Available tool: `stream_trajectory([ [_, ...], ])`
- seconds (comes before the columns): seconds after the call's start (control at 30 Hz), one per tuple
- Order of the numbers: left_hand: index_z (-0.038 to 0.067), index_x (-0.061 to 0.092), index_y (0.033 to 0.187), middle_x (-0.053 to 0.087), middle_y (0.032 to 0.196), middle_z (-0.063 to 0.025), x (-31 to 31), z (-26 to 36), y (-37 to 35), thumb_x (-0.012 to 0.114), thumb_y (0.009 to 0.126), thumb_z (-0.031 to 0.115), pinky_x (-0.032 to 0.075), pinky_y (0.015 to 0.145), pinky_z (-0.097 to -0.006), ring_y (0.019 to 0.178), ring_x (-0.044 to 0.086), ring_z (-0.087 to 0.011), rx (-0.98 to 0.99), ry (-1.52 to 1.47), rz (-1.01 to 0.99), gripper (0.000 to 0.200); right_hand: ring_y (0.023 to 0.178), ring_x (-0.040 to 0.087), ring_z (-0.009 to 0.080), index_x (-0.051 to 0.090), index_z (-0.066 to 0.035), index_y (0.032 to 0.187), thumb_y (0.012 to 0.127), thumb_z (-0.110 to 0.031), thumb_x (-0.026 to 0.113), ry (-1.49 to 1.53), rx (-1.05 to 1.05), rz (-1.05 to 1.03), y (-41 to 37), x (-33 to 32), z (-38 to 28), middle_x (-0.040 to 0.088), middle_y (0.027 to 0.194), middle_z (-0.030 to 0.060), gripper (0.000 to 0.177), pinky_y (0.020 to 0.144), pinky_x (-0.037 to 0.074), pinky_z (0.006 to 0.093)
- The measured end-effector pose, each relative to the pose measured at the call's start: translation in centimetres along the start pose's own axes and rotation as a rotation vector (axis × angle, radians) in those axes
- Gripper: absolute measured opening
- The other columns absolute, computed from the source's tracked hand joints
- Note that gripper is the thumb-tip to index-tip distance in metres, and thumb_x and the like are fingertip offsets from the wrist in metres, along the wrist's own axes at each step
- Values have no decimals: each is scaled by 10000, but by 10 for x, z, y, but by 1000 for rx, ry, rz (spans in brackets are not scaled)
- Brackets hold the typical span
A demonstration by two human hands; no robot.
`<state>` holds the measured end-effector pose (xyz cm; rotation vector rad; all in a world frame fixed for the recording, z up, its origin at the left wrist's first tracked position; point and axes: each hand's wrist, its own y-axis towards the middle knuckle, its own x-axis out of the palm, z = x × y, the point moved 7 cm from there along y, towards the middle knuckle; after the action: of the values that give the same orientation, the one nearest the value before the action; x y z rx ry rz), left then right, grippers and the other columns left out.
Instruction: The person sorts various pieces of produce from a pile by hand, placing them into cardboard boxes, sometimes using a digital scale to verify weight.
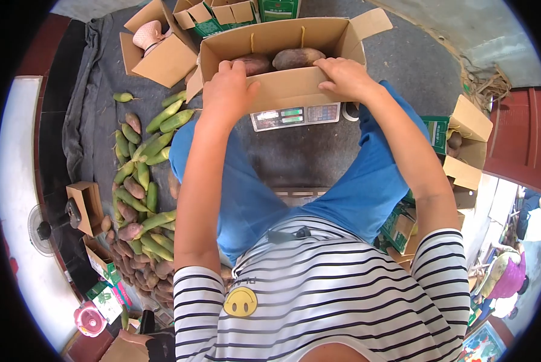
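An open cardboard box [282, 90] sits in front of me, seemingly on a digital scale [294, 116] whose display panel shows below the near wall. Inside lie large brownish-purple tubers [299, 58] that look like sweet potatoes. My left hand [227, 89] is closed over the left part of the box's near edge, fingertips inside. On the right part of that edge, my right hand [345, 78] grips in the same way, its fingers curled over the rim. The underside of the box is hidden.
Left of my legs lie long green radishes [153, 145] and a heap of sweet potatoes [144, 265]. Another open carton [162, 60] holds a pink patterned item. A carton [467, 142] stands right. Part of another person's arm [134, 338] shows lower left; people [506, 274] are at far right.
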<state>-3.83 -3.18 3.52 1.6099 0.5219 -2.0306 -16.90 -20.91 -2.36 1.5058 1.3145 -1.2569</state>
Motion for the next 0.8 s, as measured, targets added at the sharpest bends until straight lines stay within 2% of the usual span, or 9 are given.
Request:
stream_trajectory([
  [0.17,46,560,1092,586,1074,-179,4,5,0,649,825,281,487,815,-456,984,597,-369,-1,10,-44,367,941,630,310,545,-60,968,762,-251,691,-46,-2,4,6,13,6,647,976,116,317,779,517,435],
  [0.37,51,555,1110,583,1089,-188,11,12,-3,651,823,268,489,819,-459,993,595,-380,42,31,-17,372,903,646,297,550,-80,952,759,-238,696,-88,12,60,10,22,8,655,931,115,289,726,514,440],
  [0.47,39,556,1105,570,1124,-174,5,21,4,667,816,277,490,824,-483,1012,599,-367,50,60,-95,390,860,656,303,553,-91,947,754,-228,694,-66,9,132,11,23,9,659,897,113,276,709,508,444],
  [0.5,26,551,1076,578,1083,-186,-5,27,8,657,824,265,498,810,-473,979,604,-379,67,81,-60,363,828,661,305,561,-96,930,760,-207,674,-50,-13,191,10,21,8,664,875,115,233,692,499,447],
  [0.63,8,552,1058,593,1052,-207,-48,44,31,632,845,246,504,810,-456,952,606,-397,224,-17,210,329,824,662,303,569,-90,903,775,-187,643,-24,-4,209,13,26,10,668,848,122,177,667,485,454],
  [0.73,7,555,1080,589,1074,-212,-45,34,49,629,847,249,501,814,-462,966,604,-396,199,-21,241,344,820,661,304,570,-86,895,776,-182,636,-19,-17,245,11,24,10,668,826,124,166,656,479,455],
  [0.8,4,558,1109,583,1091,-221,-28,18,58,636,842,240,491,835,-459,988,591,-399,150,-13,172,365,808,660,309,567,-84,894,768,-179,645,-19,-23,261,12,24,9,666,817,121,177,658,478,457],
])
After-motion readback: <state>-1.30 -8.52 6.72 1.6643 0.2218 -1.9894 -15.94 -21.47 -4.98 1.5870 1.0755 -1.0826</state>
